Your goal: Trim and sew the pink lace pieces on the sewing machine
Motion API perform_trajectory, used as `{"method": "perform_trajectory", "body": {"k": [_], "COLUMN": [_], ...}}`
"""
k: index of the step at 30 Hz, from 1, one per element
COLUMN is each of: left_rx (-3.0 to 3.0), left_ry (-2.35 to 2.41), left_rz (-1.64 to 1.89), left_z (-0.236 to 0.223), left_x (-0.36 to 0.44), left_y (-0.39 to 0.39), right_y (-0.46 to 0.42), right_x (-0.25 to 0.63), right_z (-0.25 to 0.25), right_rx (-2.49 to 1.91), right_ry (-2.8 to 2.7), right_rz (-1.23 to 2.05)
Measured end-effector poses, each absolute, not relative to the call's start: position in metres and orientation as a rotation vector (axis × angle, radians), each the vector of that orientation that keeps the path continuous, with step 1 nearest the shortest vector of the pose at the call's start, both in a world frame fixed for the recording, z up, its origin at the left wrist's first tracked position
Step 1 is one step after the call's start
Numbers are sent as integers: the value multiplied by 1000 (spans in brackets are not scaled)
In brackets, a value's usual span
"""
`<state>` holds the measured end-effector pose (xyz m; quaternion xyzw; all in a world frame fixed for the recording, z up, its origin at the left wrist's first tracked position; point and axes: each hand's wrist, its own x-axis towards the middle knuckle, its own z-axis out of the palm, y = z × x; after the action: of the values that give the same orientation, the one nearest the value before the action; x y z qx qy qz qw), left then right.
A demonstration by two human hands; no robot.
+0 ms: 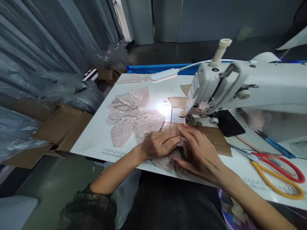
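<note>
A dark green plaid sleeve (pixel 90 207), woven and rumpled, sits closest to the lens, beside a person's black-clad lap (pixel 170 201) at a smooth white table (pixel 92 139). Two bare hands meet over one pale pink lace piece (pixel 165 163), ribbed and gathered, at the table's near edge, just in front of the needle area of a single glossy white sewing machine (pixel 271 89). The left hand (pixel 157 143) is curled, its fingertips pinching the lace; the right hand (pixel 201 150) arches over the same fabric, thumb apart from the fingers, and whether it grips cannot be told. One flat brown sheet (pixel 219 139) extends from beneath the right hand. To the left lie two heaps of pale pink scalloped lace (pixel 129 99), openwork and softly folded, one behind the other. One slim white stick lamp (pixel 164 75) lights the tabletop. On the right rest one pair of steel scissors (pixel 253 156) with a red loop and a yellow loop, one blue-handled tool (pixel 279 147) and one thin black rectangular slab (pixel 230 123).
</note>
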<state>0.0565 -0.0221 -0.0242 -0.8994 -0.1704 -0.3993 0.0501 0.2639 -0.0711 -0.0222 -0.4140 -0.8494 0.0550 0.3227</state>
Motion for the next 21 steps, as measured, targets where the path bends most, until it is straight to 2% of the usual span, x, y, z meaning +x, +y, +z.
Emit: {"method": "perform_trajectory", "body": {"k": [2,7,12,14,17,21], "left_rx": [-2830,-3230,-3324,-3228,-2866,-2669], "left_ry": [-645,-1143,-1552,-1629,-1820,-1798], "left_rz": [-1248,-1242,-963,-887,-920,-909], "left_z": [-17,15,48,56,57,43], "left_x": [49,5,-52,-69,-85,-98], "left_y": [-29,-54,-51,-34,-1,40], "right_y": [-69,-64,-43,-27,0,19], "right_x": [269,272,222,194,163,155], "right_z": [-26,-21,-10,-10,-13,-20], "right_rx": [-1116,-1127,-976,-954,-1098,-1244], "right_ry": [-2328,-2322,-2136,-1981,-1688,-1595], "right_rz": [266,895,1441,1551,1525,1099]}}
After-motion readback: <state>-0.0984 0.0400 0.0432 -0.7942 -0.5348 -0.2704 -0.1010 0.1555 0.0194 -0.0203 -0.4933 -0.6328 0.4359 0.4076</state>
